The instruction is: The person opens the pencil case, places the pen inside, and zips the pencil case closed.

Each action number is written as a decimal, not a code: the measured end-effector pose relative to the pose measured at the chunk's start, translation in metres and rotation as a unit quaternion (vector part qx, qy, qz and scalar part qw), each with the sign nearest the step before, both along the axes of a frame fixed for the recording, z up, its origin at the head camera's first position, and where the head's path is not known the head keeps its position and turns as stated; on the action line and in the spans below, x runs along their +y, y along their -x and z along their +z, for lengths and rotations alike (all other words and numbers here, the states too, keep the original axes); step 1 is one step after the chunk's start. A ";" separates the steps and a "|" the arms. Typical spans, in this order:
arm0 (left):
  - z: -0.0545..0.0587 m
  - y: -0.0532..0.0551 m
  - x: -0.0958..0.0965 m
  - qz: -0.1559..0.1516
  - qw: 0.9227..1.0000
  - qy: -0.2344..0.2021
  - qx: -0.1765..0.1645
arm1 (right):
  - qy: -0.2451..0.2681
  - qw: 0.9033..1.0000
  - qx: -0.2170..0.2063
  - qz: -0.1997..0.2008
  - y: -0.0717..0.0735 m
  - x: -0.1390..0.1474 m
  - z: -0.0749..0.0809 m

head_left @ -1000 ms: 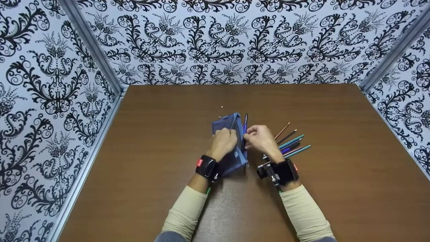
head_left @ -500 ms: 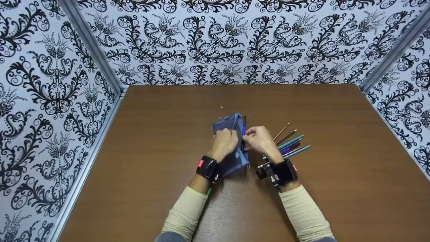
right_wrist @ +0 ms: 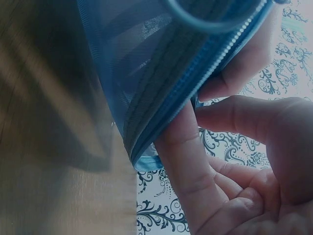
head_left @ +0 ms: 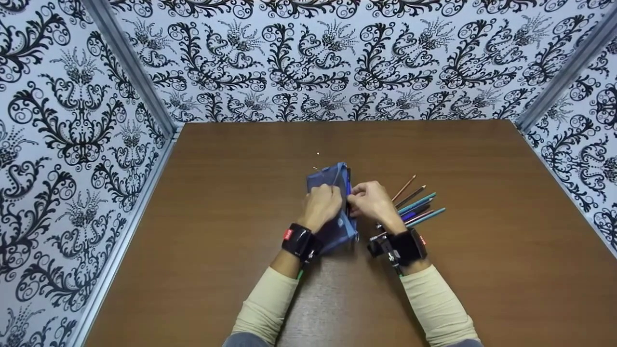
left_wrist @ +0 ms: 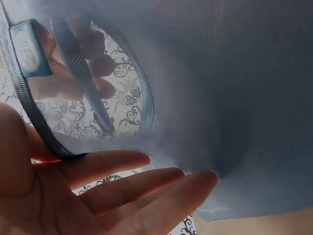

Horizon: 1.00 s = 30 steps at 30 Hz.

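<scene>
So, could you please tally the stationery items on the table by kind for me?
Blue mesh pouch: 1
Pen at the pouch mouth: 1
Loose coloured pencils: about 6, since they overlap
Total: about 8

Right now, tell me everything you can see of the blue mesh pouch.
The blue mesh pouch is a flat, see-through fabric case with a lighter blue zip along its right edge and a small label at one corner. It lies near the middle of the brown table, long side running away from the person. The left hand grips its upper face, and the right hand pinches its zip edge. A dark pen sits along the zip edge, partly inside the pouch. Loose pencils lie to its right, apart from it.
</scene>
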<state>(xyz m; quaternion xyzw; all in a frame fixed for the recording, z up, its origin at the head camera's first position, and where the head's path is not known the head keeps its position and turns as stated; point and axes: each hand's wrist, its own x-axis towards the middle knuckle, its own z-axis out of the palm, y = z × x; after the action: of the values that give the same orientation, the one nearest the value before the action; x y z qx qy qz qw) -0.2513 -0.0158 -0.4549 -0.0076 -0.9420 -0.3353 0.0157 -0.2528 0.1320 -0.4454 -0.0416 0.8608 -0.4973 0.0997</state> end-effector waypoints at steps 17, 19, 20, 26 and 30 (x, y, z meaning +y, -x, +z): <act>-0.001 0.002 -0.002 0.010 1.000 0.006 -0.011 | 0.005 1.000 0.020 0.014 -0.003 0.003 0.002; -0.001 0.002 -0.002 0.011 1.000 0.004 -0.010 | 0.013 1.000 0.022 0.015 -0.003 0.005 0.004; -0.001 0.003 -0.003 0.010 1.000 0.003 -0.010 | 0.016 0.999 0.024 0.017 -0.002 0.007 0.004; -0.001 0.003 -0.005 0.006 1.000 -0.002 -0.007 | 0.042 0.999 0.024 0.019 -0.002 0.013 0.004; 0.000 0.003 -0.005 0.007 1.000 -0.005 -0.003 | 0.050 0.998 0.029 0.019 -0.002 0.017 0.005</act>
<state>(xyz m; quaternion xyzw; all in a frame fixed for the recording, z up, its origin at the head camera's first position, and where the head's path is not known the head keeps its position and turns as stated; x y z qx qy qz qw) -0.2539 -0.0212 -0.4552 -0.0001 -0.9404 -0.3397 0.0153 -0.2504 0.1494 -0.4404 -0.0773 0.8363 -0.5364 0.0823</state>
